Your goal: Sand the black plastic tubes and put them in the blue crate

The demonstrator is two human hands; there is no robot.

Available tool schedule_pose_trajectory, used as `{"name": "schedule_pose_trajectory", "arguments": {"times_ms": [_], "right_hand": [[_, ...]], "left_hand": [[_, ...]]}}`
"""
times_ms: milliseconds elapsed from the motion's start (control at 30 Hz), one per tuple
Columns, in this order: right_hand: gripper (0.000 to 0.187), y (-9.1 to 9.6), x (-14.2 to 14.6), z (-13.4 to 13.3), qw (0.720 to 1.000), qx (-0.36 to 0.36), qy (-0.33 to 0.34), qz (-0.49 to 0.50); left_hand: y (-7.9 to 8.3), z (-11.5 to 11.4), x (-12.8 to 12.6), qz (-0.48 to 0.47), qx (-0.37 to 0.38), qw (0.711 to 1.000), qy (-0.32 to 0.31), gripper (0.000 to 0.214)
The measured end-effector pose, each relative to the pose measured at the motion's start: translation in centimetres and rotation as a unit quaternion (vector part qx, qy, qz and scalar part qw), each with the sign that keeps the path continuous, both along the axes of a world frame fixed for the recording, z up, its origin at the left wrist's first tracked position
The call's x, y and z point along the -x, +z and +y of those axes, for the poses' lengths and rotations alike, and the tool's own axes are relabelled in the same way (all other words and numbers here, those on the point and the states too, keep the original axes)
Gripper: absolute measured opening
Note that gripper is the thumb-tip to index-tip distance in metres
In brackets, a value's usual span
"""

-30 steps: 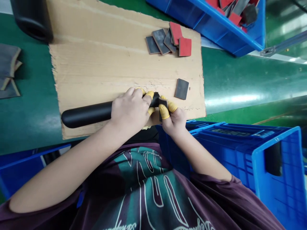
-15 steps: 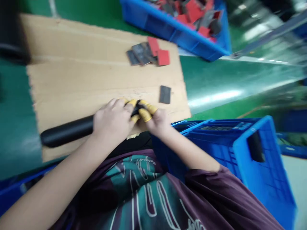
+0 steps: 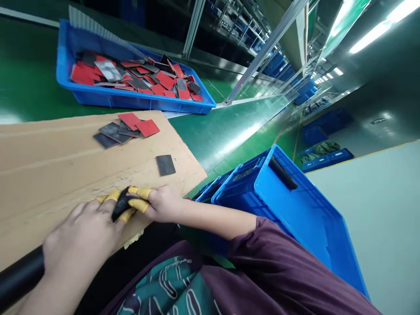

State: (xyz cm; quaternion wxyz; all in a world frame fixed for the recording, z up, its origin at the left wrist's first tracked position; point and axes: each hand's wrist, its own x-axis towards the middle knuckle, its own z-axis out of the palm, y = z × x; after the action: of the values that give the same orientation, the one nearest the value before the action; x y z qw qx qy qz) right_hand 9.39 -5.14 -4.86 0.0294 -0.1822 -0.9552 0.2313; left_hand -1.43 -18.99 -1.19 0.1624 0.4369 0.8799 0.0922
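Observation:
My left hand (image 3: 78, 240) grips a black cylindrical rod (image 3: 21, 278) at the lower left, with yellow finger cots on its fingertips. My right hand (image 3: 160, 204), also wearing yellow cots, pinches a dark pad (image 3: 122, 203) against the rod's end, which my left fingers partly hide. Both hands rest over a corrugated cardboard sheet (image 3: 65, 162). Beyond them lies a loose dark pad (image 3: 166, 165), and farther on a small overlapping pile of dark and red pads (image 3: 121, 130).
A shallow blue tray (image 3: 114, 101) heaped with red and dark pads stands on the green bench (image 3: 213, 144) past the cardboard. A large blue crate (image 3: 282, 197) sits to my right, and racks with more blue crates line the aisle beyond.
The view has swung sharply left and upward, bringing the whole tray into sight. My hands stay together at the rod's end, and the dark pad now sits more deeply between my fingers.

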Motion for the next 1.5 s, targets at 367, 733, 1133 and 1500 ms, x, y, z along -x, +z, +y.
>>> {"name": "schedule_pose_trajectory", "arguments": {"times_ms": [367,733,1133,1500], "right_hand": [[0.043,-1.0,0.4,-0.6,0.999,0.017,-0.011,0.026],[0.035,-2.5,-0.9,-0.2,0.971,0.095,0.007,0.219],[0.025,-1.7,-1.2,-0.6,0.966,0.121,0.022,0.226],[0.03,-0.7,-0.9,0.2,0.972,0.162,-0.022,0.169]], "left_hand": [[1.7,1.0,-1.1,0.058,0.076,0.995,0.0,0.052],[-0.7,0.9,-1.6,0.009,0.033,0.999,0.035,0.034],[-0.7,1.1,-1.8,-0.012,0.032,0.999,0.022,0.032],[-0.8,1.1,-2.0,-0.01,0.069,0.997,0.032,0.032]]}}
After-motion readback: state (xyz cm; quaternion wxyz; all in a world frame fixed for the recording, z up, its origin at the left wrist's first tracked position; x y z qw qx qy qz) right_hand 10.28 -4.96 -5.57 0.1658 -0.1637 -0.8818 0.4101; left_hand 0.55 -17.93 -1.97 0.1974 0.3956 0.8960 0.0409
